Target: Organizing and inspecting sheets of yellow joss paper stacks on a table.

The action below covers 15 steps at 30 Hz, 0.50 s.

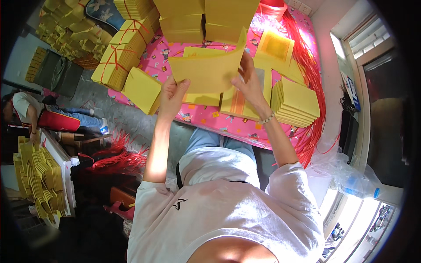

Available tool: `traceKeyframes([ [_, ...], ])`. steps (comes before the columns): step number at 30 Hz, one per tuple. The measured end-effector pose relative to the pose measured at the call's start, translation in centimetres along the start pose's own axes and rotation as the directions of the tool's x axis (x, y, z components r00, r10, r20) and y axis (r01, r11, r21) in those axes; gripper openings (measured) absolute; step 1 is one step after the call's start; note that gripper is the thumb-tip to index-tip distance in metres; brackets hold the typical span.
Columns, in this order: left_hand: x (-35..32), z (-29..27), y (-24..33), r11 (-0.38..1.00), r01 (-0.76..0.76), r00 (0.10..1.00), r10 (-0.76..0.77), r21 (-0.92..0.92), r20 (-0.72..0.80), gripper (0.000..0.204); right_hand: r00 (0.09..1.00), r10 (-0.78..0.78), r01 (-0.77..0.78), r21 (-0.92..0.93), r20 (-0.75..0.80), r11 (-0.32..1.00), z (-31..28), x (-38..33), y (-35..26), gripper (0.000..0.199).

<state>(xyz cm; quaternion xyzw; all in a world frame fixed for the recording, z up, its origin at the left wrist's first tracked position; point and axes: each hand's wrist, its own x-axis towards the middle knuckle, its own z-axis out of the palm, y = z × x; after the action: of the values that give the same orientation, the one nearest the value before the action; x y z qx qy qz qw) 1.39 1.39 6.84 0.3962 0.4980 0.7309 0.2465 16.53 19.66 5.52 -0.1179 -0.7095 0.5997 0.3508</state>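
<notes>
Between my two hands a yellow paper sheet, or thin stack of sheets (199, 72), is held up over the table, its right end curling upward. My left hand (173, 93) pinches the lower left corner, thumb on the front. At the right end, my right hand (251, 85) has its thumb and fingers around the edge. Below lies a flat yellow paper stack (201, 99), partly covered by the held paper. Close to my right hand is a yellow stack with an orange printed band (237, 103). A fanned yellow paper stack (294, 103) sits right of it.
The table has a pink patterned cloth (206, 118). Yellow bundles tied with red string (117, 65) stand left; tall yellow stacks (182, 26) stand behind. Red strands (309, 87) hang down the right side. Another person (48, 114) is at a left table with yellow bundles (41, 175).
</notes>
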Motion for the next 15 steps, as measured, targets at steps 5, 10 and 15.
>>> traceKeyframes([
  [5, 0.2, 1.8, -2.9, 0.987, 0.113, 0.989, -0.101, -0.112, 0.108, 0.025, 0.99, 0.077, -0.081, 0.033, 0.118, 0.996, -0.6, -2.1, -1.9, 0.104],
  [10, 0.3, 4.6, -5.6, 0.998, 0.05, 0.976, -0.058, 0.044, 0.211, 0.027, 0.992, 0.079, -0.047, -0.29, 0.1, 0.956, -2.4, -3.7, -0.6, 0.098],
  [15, 0.6, 5.3, -7.2, 0.983, -0.046, 0.991, 0.023, 0.18, 0.129, 0.044, 0.97, 0.234, -0.236, 0.022, 0.062, 0.972, -2.1, -4.2, -0.8, 0.086],
])
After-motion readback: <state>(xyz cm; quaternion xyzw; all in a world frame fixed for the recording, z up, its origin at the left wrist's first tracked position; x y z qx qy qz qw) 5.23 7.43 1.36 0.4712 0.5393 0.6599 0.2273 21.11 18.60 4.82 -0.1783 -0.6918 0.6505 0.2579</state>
